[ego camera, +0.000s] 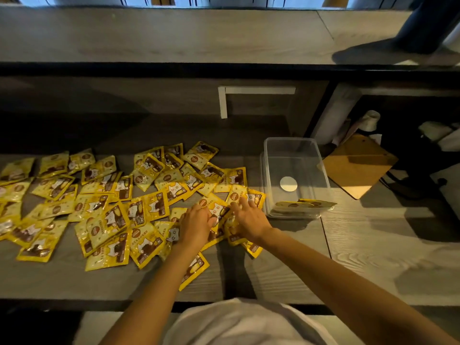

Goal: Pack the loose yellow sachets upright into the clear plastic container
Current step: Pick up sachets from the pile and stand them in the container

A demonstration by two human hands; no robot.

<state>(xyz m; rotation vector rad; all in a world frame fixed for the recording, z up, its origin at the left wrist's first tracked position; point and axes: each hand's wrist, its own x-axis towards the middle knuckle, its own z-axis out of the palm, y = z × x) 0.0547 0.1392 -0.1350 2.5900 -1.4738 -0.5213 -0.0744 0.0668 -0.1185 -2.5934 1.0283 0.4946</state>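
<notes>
Both forearms bare, reaching forward and converging, left hand (195,227) palm down, fingers slightly bent, grip unclear, right hand (250,220) palm down just beside it, fingers spread and fairly straight, thumbs close together

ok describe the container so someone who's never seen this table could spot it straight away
On the grey wood-grain table, look right of the scattered yellow sachets, just beyond the right hand. The clear plastic container sits between them and a brown board. It is the only see-through box, showing a round white disc at its bottom.
</notes>
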